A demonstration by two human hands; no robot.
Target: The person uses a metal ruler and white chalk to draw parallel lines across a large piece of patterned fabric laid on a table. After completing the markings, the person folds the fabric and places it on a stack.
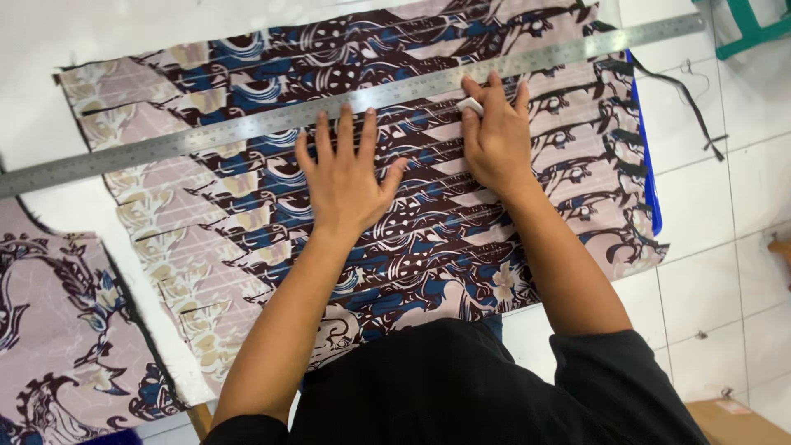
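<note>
- The left hand (346,177) is lying flat, fingers (344,132) spread and released, pressing the patterned fabric (428,239) just below the long metal ruler (346,103).
- The right hand (494,136) is pinching a small white chalk piece (470,105) against the ruler's lower edge.
- The fabric is lying spread across the white surface (49,41); a second patterned piece (58,330) is lying at the left.

Bright, even light; sharp, soft shadows.
</note>
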